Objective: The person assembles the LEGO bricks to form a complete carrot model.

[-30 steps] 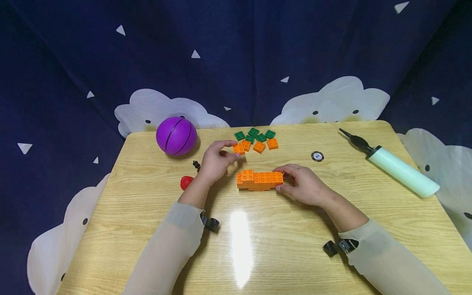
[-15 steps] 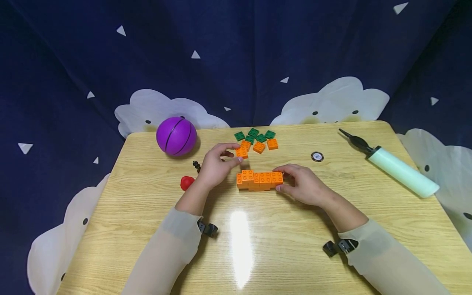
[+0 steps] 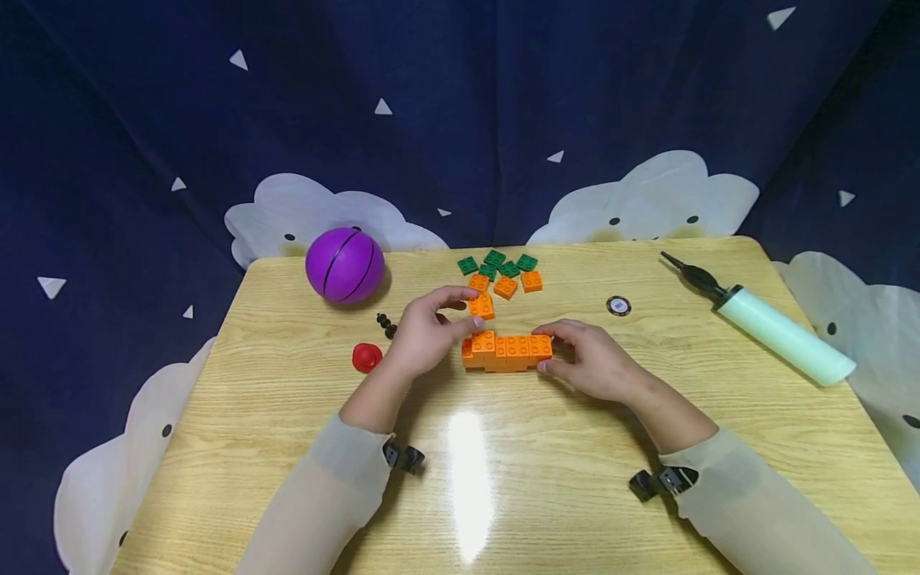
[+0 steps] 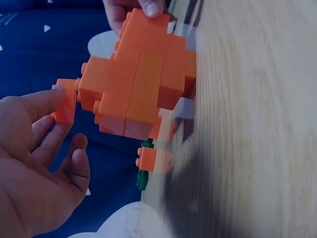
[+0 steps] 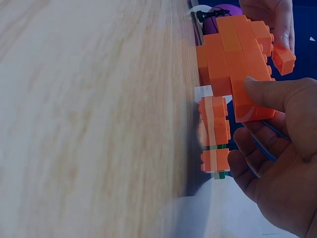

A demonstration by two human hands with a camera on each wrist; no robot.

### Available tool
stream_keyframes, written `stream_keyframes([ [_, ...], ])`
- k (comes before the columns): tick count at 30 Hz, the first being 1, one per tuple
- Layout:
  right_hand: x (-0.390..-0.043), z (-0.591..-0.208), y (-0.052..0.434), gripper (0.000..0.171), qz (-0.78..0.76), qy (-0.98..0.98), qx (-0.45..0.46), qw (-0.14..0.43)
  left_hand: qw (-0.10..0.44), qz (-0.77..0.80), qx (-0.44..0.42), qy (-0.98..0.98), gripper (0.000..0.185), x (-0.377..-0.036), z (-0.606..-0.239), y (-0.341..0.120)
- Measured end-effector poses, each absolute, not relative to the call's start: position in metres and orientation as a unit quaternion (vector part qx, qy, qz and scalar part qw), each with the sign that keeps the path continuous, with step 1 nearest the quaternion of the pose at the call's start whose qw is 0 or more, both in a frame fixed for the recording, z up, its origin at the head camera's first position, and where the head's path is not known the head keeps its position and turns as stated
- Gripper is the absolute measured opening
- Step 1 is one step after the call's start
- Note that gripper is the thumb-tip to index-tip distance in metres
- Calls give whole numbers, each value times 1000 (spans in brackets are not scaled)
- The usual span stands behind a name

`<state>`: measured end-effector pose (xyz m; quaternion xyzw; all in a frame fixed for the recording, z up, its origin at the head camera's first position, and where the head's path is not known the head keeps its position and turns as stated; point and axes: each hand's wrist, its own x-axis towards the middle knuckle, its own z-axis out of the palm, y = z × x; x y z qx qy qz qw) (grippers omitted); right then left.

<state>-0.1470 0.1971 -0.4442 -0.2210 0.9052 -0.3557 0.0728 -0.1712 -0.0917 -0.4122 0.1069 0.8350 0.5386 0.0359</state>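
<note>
Head view: left hand pinches a loose brick just above the orange build, which the right hand grips at its right end on the table. Build seems partly done; spare bricks remain behind it. Ball and pump lie well apart.

Left wrist view: brick held just beside the build, unattached.

Right wrist view: thumb presses on the build; nothing blocks the way.

Light fell from overhead and was bright and even. A white streak of glare lay on the glossy desk, just nearer the camera than both hands. Soft shadows sat beneath the wrists. The head view bowed at its edges. In both wrist views the desk was smeared and out of focus, while the orange blocks stayed fairly sharp.
</note>
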Motion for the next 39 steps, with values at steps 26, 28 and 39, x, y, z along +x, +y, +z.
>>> stream_keyframes([
  [26,-147,-444,197,48,-355,907,-217,72,60,524,156,835,32,-154,-418,-73],
  [28,-147,-444,197,47,-354,907,-217,72,62,517,158,839,33,-154,-420,-73],
  [39,-147,-443,197,47,-356,907,-211,79,69,495,171,849,33,-153,-422,-71],
])
